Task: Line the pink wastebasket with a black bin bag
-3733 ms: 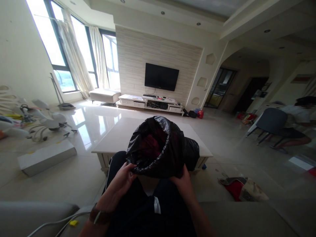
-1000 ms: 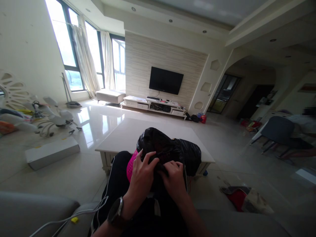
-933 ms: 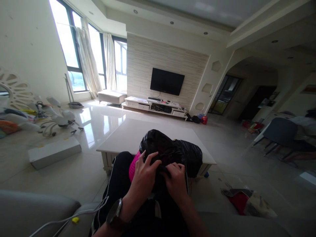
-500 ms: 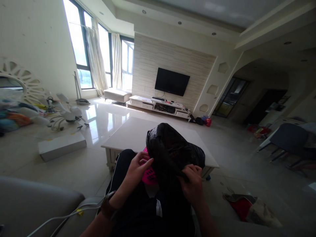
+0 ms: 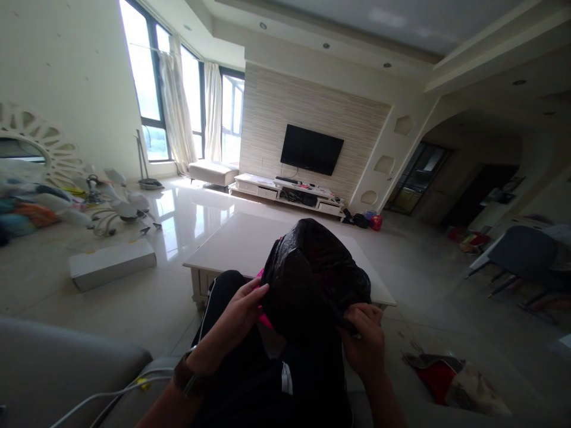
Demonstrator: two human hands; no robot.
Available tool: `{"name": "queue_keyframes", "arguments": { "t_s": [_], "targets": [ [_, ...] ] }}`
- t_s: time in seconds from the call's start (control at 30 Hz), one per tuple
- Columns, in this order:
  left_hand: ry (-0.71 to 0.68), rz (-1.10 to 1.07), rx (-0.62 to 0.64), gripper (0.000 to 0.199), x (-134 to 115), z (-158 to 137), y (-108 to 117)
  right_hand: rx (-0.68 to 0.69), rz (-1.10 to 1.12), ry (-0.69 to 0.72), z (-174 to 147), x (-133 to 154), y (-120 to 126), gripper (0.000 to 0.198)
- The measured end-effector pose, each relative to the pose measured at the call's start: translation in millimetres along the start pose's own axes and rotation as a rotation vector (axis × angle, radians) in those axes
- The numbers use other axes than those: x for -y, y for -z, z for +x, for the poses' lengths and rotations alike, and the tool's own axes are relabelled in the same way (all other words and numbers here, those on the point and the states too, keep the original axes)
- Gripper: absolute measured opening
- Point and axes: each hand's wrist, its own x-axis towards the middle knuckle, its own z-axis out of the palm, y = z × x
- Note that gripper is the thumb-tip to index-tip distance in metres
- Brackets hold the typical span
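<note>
A black plastic bag point(image 5: 312, 279) sits on the person's lap, just in front of the low white table point(image 5: 241, 244). Something bright pink point(image 5: 266, 321) peeks out under the bag. The right hand point(image 5: 366, 339) pinches the bag's edge tight. The left hand point(image 5: 241, 306) grips its other side. A TV point(image 5: 311, 150) hangs on the wall far behind the table. No writing can be read anywhere.

Person, seated, head-camera view. Forearms bare, no sleeves in view. Left hand point(image 5: 243, 306): bare, no rings seen. Dark brown band-like wristwatch point(image 5: 184, 375) on left wrist. Right hand point(image 5: 366, 337): bare, wrist unadorned. Black track trousers point(image 5: 250, 380), thin white side stripe along left leg, small white tab at front.
</note>
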Motion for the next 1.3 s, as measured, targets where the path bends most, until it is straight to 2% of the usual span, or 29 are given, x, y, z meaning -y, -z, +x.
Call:
{"name": "queue_keyframes", "arguments": {
  "t_s": [0.13,0.27,0.43,0.57,0.67,0.77,0.9,0.93,1.0,1.1,1.2,1.3],
  "targets": [
    [0.037,0.037,-0.068,0.03,8,7,15,-0.031,0.009,0.032,1,0,5,0.019],
    [-0.049,0.097,-0.141,0.025,5,12,26,-0.022,0.006,0.069,3,3,9,0.02],
    [-0.104,0.063,-0.073,0.043,-16,5,21,-0.007,0.018,0.107,5,8,11,0.02],
    [-0.102,0.064,-0.008,0.048,-14,5,25,-0.014,0.029,0.097,6,12,10,0.02],
    [-0.101,0.146,-0.091,0.039,-4,12,34,-0.009,0.018,0.087,5,15,6,0.02],
    [-0.206,0.287,-0.221,0.031,-3,16,39,0.013,-0.034,0.085,2,18,0,0.021],
    [-0.349,0.476,-0.325,0.042,-17,7,32,0.058,-0.144,0.153,1,19,-5,0.021],
    [-0.329,0.502,-0.3,0.047,-20,3,28,0.076,-0.167,0.172,2,20,-6,0.021],
    [-0.205,0.483,-0.184,0.056,-21,-3,21,0.134,-0.199,0.209,3,22,-8,0.021],
    [-0.006,0.392,-0.077,0.064,-8,-6,14,0.234,-0.201,0.266,1,27,-17,0.023],
    [-0.025,0.349,-0.184,0.064,14,1,17,0.252,-0.165,0.253,-6,30,-33,0.026],
    [-0.098,0.3,-0.336,0.061,33,15,33,0.359,-0.114,0.121,-11,32,-48,0.031]
  ]
}}
